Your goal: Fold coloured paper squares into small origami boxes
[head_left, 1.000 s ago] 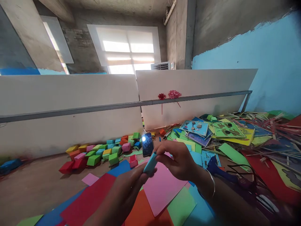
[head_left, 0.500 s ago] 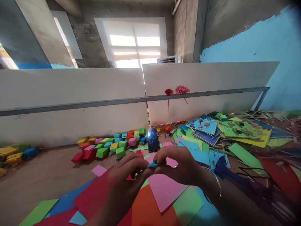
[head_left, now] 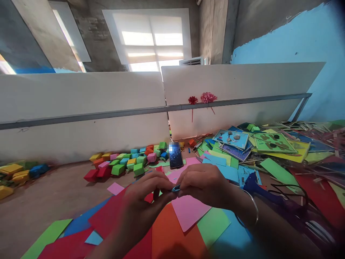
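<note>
A small folded piece of blue paper (head_left: 176,188) is pinched between my two hands at the middle of the view. My left hand (head_left: 151,192) grips its left end with thumb and fingertips. From the other side my right hand (head_left: 203,183), a silver bangle at its wrist, holds the right end; its fingers cover most of that end. Below the hands lie a pink sheet (head_left: 185,216), an orange sheet (head_left: 168,233) and a light green sheet (head_left: 214,226). Red sheets (head_left: 107,216) spread under my left forearm.
Colourful folded paper cubes (head_left: 118,169) cluster at the back left. A phone (head_left: 175,156) leans behind my hands. Framed pictures (head_left: 232,139), loose paper and sticks crowd the right. Two paper flowers (head_left: 208,97) sit at the rail of the white board (head_left: 81,93).
My right-hand fingers have closed more tightly over the blue paper, so less of it shows. The whole view has shifted slightly.
</note>
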`<state>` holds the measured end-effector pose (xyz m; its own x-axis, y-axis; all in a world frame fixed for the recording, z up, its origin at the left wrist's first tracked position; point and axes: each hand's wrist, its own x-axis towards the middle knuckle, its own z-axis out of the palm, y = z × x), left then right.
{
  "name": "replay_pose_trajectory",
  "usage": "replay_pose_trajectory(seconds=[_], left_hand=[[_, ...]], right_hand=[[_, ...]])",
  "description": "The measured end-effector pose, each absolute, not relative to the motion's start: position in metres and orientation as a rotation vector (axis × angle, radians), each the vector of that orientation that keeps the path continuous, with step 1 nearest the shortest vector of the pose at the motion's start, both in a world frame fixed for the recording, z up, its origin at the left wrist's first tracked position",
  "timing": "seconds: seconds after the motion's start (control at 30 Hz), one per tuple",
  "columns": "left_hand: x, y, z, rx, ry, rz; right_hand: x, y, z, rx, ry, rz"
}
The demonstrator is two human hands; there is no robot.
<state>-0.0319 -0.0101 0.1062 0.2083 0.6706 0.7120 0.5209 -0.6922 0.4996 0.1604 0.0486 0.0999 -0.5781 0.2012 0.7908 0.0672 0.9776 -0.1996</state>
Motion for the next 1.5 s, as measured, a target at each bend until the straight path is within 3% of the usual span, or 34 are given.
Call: replay_pose_trajectory(seconds=[1.17, 1.4, 1.5], left_hand=[[-0.035, -0.017, 0.107, 2.428, 1.240, 1.568], [-0.037, -0.009, 0.106, 2.222, 1.157, 1.516], [-0.033, -0.007, 0.105, 2.256, 1.165, 1.517]], right_hand=[[0.151, 0.038, 0.101, -0.220, -2.046, 0.139], [0.148, 0.045, 0.100, -0.278, -1.959, 0.530], [0.148, 0.045, 0.101, -0.296, -2.008, 0.529]])
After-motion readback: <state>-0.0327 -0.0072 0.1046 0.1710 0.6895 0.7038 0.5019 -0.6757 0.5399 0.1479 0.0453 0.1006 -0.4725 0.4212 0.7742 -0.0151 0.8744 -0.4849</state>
